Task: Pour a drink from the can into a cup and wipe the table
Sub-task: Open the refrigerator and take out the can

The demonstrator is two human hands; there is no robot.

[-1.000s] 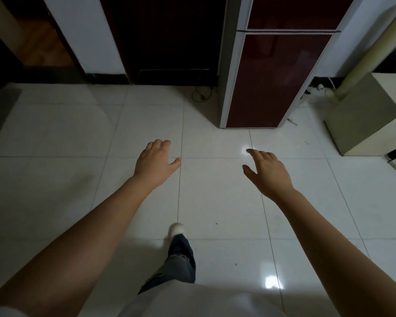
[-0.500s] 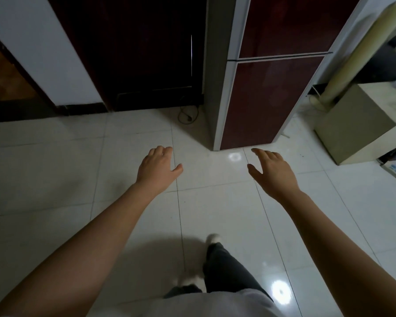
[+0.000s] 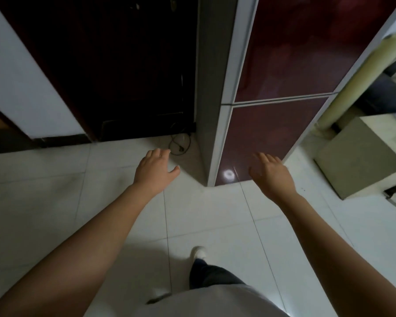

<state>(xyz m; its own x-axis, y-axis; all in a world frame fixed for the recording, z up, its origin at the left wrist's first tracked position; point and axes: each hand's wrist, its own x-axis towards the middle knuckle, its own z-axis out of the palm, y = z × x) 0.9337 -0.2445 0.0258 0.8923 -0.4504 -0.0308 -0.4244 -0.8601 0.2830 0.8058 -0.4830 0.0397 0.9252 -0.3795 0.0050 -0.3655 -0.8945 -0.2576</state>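
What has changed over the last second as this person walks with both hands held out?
The person has stepped closer to the tall dark red glossy fridge, which now fills more of the view, its lower corner just ahead of the hands. A white shoe now leads on the white tiled floor. The left hand and right hand stay outstretched, open, holding nothing. No can or cup is visible.

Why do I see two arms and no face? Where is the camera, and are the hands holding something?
The camera sits on a person's head and looks forward and down, so you see only their own arms. The left hand and the right hand reach forward with relaxed fingers and hold nothing. Below is a white tiled floor and one white shoe. Ahead stands a dark red fridge with both doors closed. No can, cup or table shows here.
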